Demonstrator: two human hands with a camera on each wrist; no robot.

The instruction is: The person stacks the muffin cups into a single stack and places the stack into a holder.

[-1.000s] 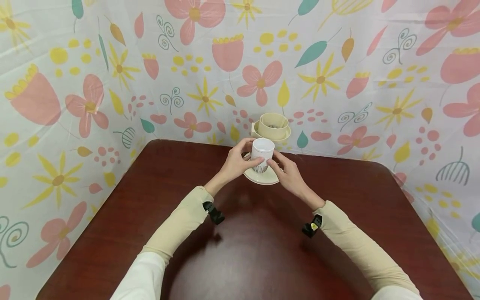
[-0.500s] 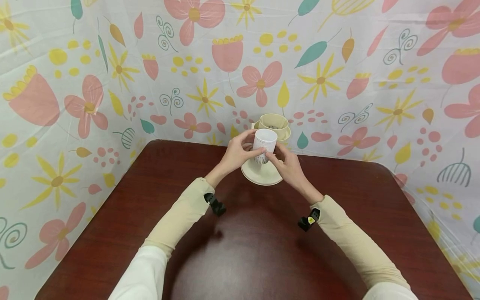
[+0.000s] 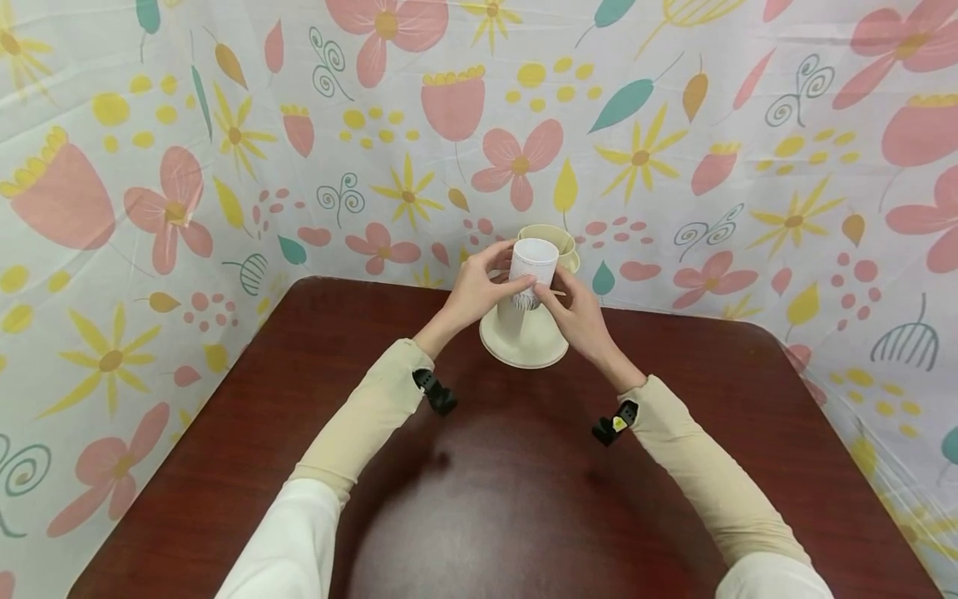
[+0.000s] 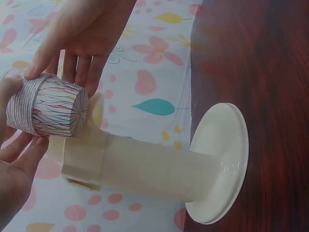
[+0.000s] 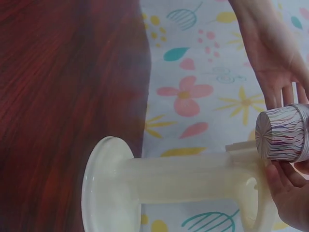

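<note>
Both hands hold a stack of white paper baking cups. The stack's pleated bottom cup has coloured wavy lines in the left wrist view. My left hand grips its left side, with the thumb across the front. From the right, the fingers and thumb of my right hand pinch it. Just behind the cups is a cream stand with a thick column, a round base and a bowl-like top. The cups partly hide this top in the head view.
The stand's base rests on a dark red-brown table near its far edge. A white cloth with a flower print hangs behind the table and along its left side.
Both hands have raised the stack of baking cups from low over the stand's base to in front of its bowl-like top, shifting slightly right. The stand has stayed in place.
</note>
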